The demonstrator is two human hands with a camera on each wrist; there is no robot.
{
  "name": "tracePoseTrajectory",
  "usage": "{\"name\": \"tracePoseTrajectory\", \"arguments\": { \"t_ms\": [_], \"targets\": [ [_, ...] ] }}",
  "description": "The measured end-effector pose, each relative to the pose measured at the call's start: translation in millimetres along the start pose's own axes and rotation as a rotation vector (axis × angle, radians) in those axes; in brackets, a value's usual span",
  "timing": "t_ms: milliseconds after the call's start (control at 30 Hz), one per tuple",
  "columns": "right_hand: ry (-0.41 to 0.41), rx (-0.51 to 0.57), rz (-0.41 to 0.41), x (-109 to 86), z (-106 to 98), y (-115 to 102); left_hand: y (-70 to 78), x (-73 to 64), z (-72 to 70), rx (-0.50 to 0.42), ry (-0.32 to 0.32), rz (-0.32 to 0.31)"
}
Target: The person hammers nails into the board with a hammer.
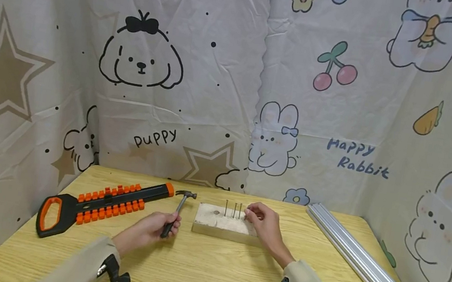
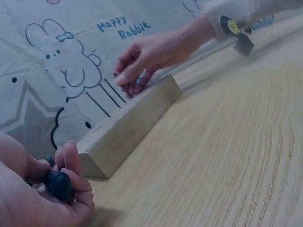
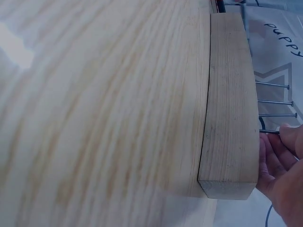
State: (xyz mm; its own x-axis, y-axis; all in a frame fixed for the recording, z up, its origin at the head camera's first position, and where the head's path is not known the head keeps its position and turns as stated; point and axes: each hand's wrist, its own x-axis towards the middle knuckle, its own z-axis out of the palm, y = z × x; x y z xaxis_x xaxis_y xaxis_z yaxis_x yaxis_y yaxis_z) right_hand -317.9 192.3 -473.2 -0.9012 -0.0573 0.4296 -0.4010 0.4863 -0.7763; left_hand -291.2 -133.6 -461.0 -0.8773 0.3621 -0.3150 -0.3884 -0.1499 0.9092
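Observation:
My left hand (image 1: 149,228) grips the dark handle of a small claw hammer (image 1: 182,206), its head pointing away over the table, left of a wooden block (image 1: 221,232). In the left wrist view the butt of the hammer handle (image 2: 60,186) shows between the curled fingers. Three nails (image 1: 226,208) stand upright in a row on top of the block. At the block's right part, my right hand (image 1: 266,225) pinches another nail (image 3: 270,131) between thumb and fingers, its lower end at the block's top face. The fingers partly hide this nail in the head view.
A black and orange rack with rows of orange clips (image 1: 111,205) lies on the table (image 1: 189,272) at the left. On the right rests a long silver metal bar (image 1: 357,258) with a black end. Printed cloth (image 1: 213,110) hangs around the table's back and sides.

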Motion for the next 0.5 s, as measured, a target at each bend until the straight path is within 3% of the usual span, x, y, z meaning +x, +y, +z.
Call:
{"name": "tracePoseTrajectory", "arguments": {
  "t_ms": [133, 233, 300, 500],
  "targets": [
    [-0.006, -0.003, 0.017, 1.0, 0, -1, -6.7, 5.4, 2.6, 0.002, 0.021, -0.03],
    [-0.015, -0.008, 0.007, 0.9, 1, -1, -8.2, 7.5, 3.9, 0.108, 0.046, -0.029],
    [-0.018, -0.016, 0.0, 0.7, 1, -1, -6.9, 7.3, 5.2, 0.25, 0.07, -0.012],
    [-0.009, -0.039, 0.006, 0.9, 0, 2, 5.1, 5.9, 8.4, 0.798, 0.15, 0.062]
  ]
}}
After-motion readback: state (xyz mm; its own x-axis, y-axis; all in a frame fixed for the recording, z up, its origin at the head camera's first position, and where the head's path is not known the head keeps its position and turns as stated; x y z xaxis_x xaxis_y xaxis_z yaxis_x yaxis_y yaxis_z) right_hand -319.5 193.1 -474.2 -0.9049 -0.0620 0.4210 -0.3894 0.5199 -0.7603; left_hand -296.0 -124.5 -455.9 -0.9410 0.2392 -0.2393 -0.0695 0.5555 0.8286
